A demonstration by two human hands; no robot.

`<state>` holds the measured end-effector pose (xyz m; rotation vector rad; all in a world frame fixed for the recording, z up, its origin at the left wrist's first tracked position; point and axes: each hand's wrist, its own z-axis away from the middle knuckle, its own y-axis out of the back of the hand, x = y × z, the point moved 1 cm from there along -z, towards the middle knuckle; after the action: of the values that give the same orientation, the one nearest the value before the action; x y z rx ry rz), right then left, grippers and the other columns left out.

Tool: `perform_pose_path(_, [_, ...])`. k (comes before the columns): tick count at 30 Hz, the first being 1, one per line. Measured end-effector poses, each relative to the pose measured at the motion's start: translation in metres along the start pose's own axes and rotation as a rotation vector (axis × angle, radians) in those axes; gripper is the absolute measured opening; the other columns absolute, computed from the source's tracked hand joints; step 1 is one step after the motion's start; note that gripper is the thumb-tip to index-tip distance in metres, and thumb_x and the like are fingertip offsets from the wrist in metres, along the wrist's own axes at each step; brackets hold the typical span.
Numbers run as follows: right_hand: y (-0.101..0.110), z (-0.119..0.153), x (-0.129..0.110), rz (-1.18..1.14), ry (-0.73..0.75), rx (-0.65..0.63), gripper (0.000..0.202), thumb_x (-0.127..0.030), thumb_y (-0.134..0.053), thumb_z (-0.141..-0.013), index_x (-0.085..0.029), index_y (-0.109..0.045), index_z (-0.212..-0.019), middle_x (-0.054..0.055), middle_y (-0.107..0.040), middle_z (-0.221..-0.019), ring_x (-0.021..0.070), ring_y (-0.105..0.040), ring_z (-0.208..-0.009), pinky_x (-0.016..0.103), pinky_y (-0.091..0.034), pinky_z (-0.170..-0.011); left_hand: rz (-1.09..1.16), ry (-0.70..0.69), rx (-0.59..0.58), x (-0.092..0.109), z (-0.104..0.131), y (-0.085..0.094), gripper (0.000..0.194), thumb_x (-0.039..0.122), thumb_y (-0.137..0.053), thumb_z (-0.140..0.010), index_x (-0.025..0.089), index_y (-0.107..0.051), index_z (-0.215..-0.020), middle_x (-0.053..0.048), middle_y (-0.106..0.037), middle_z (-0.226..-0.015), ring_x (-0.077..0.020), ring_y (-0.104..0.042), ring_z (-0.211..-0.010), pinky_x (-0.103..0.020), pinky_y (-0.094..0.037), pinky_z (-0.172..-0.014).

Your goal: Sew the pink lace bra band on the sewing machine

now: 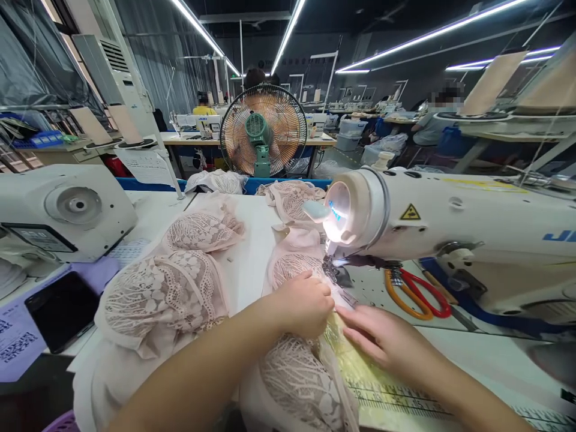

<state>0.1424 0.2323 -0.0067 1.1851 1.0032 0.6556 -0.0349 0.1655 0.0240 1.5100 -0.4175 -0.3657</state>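
A pale pink lace bra (297, 375) runs from my lap side up under the needle area of a white sewing machine (418, 210). Curled fingers of my left hand (303, 305) grip its fabric just in front of the presser foot (332, 268). Close on the right, my right hand (375, 333) pinches the bra's edge with fingertips by the foot; the exact hold is partly hidden. Beneath that hand, yellow film (360, 366) and a printed ruler strip (396, 401) cover the table edge. More lace bras (162, 300) lie heaped left of my arm.
Orange-and-red-handled scissors (418, 294) lie under the machine arm. At left are a black phone (62, 311), purple paper (18, 348) and a second machine (67, 207). A large fan (263, 129) stands ahead, with people at sewing tables beyond.
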Motion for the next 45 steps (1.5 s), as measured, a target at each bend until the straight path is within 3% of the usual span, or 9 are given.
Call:
perform_pose_path(4, [0.003, 0.000, 0.000, -0.011, -0.019, -0.040, 0.031, -0.034, -0.031, -0.092, -0.021, -0.060, -0.093, 0.005, -0.058, -0.075, 0.0206, -0.055, -0.069, 0.031, -0.039, -0.060, -0.039, 0.004, 0.024, 0.002, 0.000, -0.001, 0.028, 0.032, -0.052, -0.084, 0.012, -0.064, -0.099, -0.009, -0.060, -0.095, -0.0226, -0.055, -0.088, -0.041, -0.036, -0.094])
perform_pose_path(11, [0.012, 0.008, 0.006, -0.086, -0.031, -0.091, 0.032, -0.036, -0.033, -0.092, -0.024, -0.061, -0.103, 0.005, -0.061, -0.079, 0.0202, -0.057, -0.071, 0.028, -0.041, -0.061, -0.066, -0.024, -0.027, -0.006, -0.002, -0.008, 0.022, 0.015, -0.052, -0.083, 0.021, -0.068, -0.098, -0.005, -0.056, -0.091, -0.0197, -0.052, -0.087, -0.041, -0.030, -0.100])
perform_pose_path(17, [0.011, 0.003, 0.003, -0.112, -0.024, -0.040, 0.033, -0.035, -0.036, -0.091, -0.025, -0.062, -0.109, 0.005, -0.067, -0.080, 0.0198, -0.059, -0.068, 0.027, -0.044, -0.060, -0.091, 0.023, 0.044, -0.014, -0.005, -0.018, 0.022, 0.018, -0.052, -0.086, 0.024, -0.068, -0.100, -0.005, -0.057, -0.094, -0.0192, -0.051, -0.090, -0.041, -0.028, -0.102])
perform_pose_path(21, [0.005, -0.004, 0.007, -0.110, -0.062, -0.018, 0.040, -0.035, -0.037, -0.090, -0.028, -0.057, -0.123, 0.005, -0.072, -0.089, 0.0208, -0.064, -0.072, 0.027, -0.046, -0.062, -0.117, 0.055, 0.115, -0.018, -0.006, -0.023, 0.021, 0.022, -0.049, -0.090, 0.022, -0.070, -0.091, -0.006, -0.058, -0.101, -0.0213, -0.051, -0.099, -0.043, -0.030, -0.103])
perform_pose_path(25, [0.001, -0.013, 0.008, -0.021, -0.133, -0.045, 0.049, -0.037, -0.035, -0.088, -0.024, -0.051, -0.132, 0.008, -0.073, -0.091, 0.0242, -0.067, -0.075, 0.029, -0.047, -0.062, -0.129, 0.035, 0.129, -0.018, -0.006, -0.023, 0.025, 0.016, -0.043, -0.091, 0.017, -0.068, -0.087, -0.008, -0.057, -0.116, -0.0234, -0.045, -0.113, -0.048, -0.030, -0.104])
perform_pose_path(31, [0.003, -0.025, -0.002, 0.094, -0.239, -0.186, 0.058, -0.038, -0.025, -0.088, -0.016, -0.039, -0.141, 0.012, -0.073, -0.091, 0.0282, -0.067, -0.077, 0.034, -0.047, -0.062, -0.091, 0.049, 0.098, -0.017, -0.006, -0.022, 0.024, 0.015, -0.043, -0.088, 0.014, -0.062, -0.103, -0.010, -0.062, -0.104, -0.0230, -0.047, -0.111, -0.051, -0.029, -0.106])
perform_pose_path(36, [0.001, -0.021, -0.009, 0.121, -0.271, -0.197, 0.060, -0.035, -0.019, -0.090, -0.014, -0.034, -0.143, 0.012, -0.072, -0.088, 0.0283, -0.066, -0.078, 0.035, -0.047, -0.061, -0.070, 0.047, 0.069, -0.019, -0.005, -0.021, 0.025, 0.013, -0.043, -0.088, 0.016, -0.062, -0.104, -0.009, -0.061, -0.107, -0.0236, -0.047, -0.112, -0.052, -0.027, -0.107])
perform_pose_path(39, [-0.006, -0.014, -0.009, 0.121, -0.235, -0.116, 0.059, -0.035, -0.017, -0.090, -0.014, -0.042, -0.139, 0.010, -0.071, -0.084, 0.0269, -0.065, -0.072, 0.036, -0.048, -0.057, -0.065, 0.047, 0.059, -0.021, -0.005, -0.021, 0.025, 0.011, -0.046, -0.086, 0.017, -0.063, -0.103, -0.008, -0.061, -0.110, -0.0234, -0.046, -0.113, -0.052, -0.027, -0.107])
perform_pose_path(45, [-0.022, -0.003, -0.004, 0.156, -0.046, 0.259, 0.053, -0.033, -0.022, -0.092, -0.011, -0.065, -0.114, 0.006, -0.070, -0.070, 0.0233, -0.066, -0.063, 0.035, -0.050, -0.050, -0.045, 0.071, 0.042, -0.024, -0.006, -0.018, 0.026, 0.011, -0.047, -0.086, 0.018, -0.062, -0.105, -0.007, -0.061, -0.113, -0.0245, -0.044, -0.116, -0.055, -0.025, -0.107])
